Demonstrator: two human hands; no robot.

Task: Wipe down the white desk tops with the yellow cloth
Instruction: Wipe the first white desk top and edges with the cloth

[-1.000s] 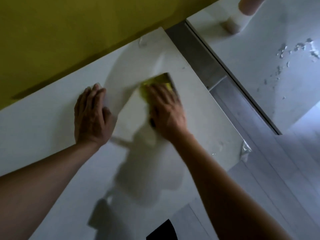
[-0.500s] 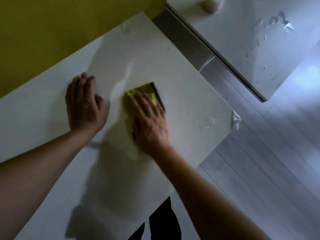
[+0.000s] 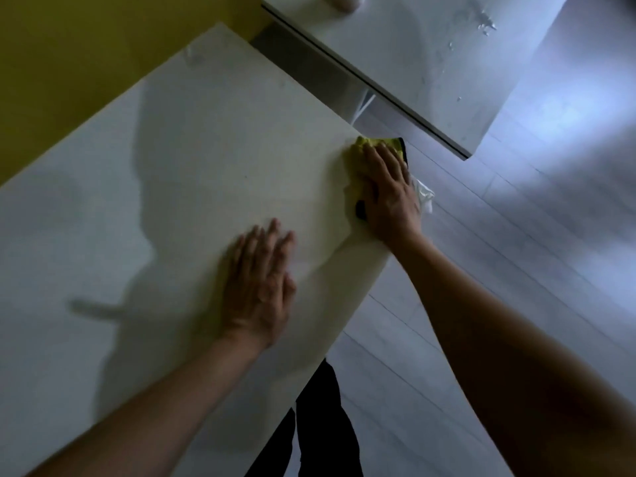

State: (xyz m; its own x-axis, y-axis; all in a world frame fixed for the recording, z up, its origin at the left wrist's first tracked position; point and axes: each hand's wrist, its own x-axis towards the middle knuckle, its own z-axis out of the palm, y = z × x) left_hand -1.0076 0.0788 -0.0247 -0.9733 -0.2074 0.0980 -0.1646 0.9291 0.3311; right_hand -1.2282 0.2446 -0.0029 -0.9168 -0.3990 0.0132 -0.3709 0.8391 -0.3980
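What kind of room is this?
Probably a study or office room. Two white desks, the near desk and a second desk, stand against a yellow wall on a pale plank floor.

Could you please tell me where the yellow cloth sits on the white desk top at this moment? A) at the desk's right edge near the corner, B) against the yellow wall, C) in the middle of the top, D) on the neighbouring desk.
A: the right hand presses the yellow cloth flat at the right edge of the white desk top, near its corner, while the left hand rests flat further in.
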